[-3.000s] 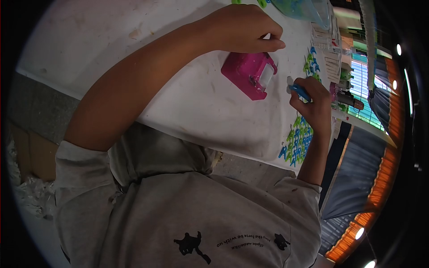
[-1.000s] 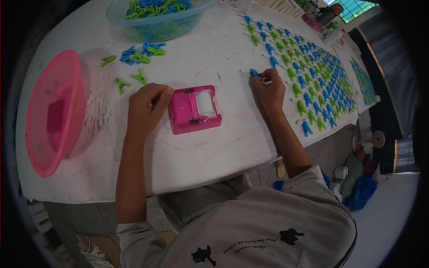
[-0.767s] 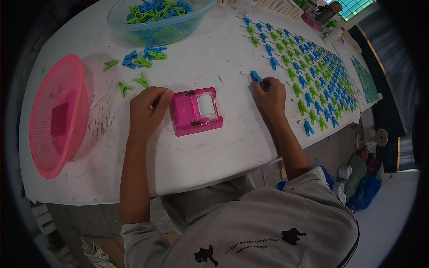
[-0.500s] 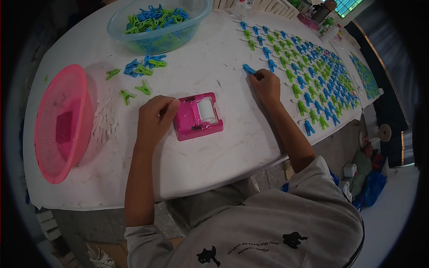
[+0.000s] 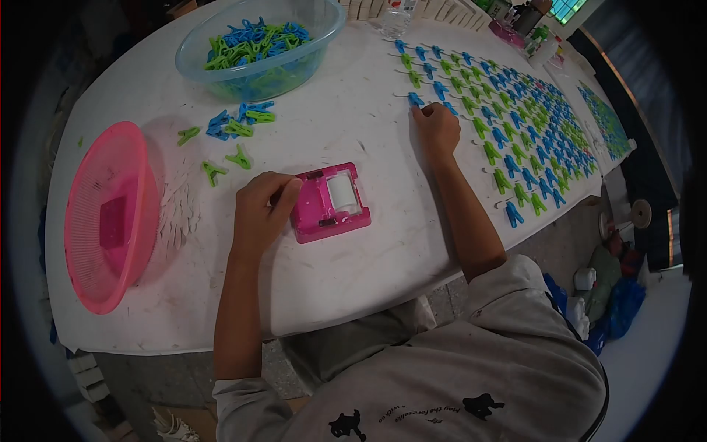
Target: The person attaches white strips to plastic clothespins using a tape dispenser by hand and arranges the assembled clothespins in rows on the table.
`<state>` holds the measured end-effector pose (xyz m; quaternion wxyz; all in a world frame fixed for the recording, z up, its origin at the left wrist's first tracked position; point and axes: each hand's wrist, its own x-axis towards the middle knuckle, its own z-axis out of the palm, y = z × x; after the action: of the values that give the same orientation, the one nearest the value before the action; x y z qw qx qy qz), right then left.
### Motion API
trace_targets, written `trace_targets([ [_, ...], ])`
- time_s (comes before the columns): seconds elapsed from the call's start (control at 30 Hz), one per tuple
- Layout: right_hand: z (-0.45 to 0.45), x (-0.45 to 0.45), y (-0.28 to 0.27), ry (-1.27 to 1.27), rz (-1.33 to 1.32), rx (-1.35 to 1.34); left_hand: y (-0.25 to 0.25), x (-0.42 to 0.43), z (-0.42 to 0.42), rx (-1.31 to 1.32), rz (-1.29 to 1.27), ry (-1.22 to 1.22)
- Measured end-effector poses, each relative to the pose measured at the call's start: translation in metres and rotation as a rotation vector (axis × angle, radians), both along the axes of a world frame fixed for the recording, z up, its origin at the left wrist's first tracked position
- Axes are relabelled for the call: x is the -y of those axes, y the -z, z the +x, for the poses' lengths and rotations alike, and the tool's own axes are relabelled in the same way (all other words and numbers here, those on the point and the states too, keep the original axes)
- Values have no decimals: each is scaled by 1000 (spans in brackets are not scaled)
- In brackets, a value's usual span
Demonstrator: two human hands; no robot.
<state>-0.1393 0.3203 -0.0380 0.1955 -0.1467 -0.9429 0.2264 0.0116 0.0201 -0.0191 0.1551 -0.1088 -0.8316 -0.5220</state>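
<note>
My right hand [image 5: 438, 131] pinches a blue clothespin [image 5: 415, 99] by its near end, low at the left side of the laid-out clothespins. A thin pale strip sticks out leftward from that clothespin. My left hand [image 5: 261, 210] is closed, with its fingertips by the left edge of a pink dispenser [image 5: 311, 208]; anything in those fingers is hidden. A white roll [image 5: 343, 193] sits in the dispenser. Beyond the left hand lie loose green clothespins [image 5: 213, 173] and a small heap of blue and green ones [image 5: 239, 123].
Rows of blue and green clothespins [image 5: 508, 132] cover the table's right side. A clear blue basin [image 5: 261, 85] of clothespins stands at the back. At left is a pink basket [image 5: 151, 199], with pale strips [image 5: 177, 214] beside it. A plastic bottle [image 5: 398, 18] stands at the far edge.
My right hand has carried the blue clothespin slightly up and into the left end of the rows, and the clothespin has turned more upright. My left hand stays by the dispenser.
</note>
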Motion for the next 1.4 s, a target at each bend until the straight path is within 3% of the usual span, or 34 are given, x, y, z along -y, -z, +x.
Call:
trace_targets([
  [0.67, -3, 3, 2, 124, 8, -28, 1, 12, -1, -79, -20, -66],
  [0.83, -6, 0, 3, 116, 23, -27, -10, 46, -1, -221, -74, -290],
  [1.07, -2, 4, 2, 119, 47, -54, -8, 90, 1, -169, -57, -510],
  [1.13, -3, 3, 2, 106, 48, -60, -10, 98, 1, -86, -281, -551],
  [1.23, -1, 2, 1, 95, 53, -48, 5, 116, -2, -81, -423, -567],
  [1.4, 13, -10, -3, -4, 114, 10, 5, 129, 7, 107, -481, -663],
])
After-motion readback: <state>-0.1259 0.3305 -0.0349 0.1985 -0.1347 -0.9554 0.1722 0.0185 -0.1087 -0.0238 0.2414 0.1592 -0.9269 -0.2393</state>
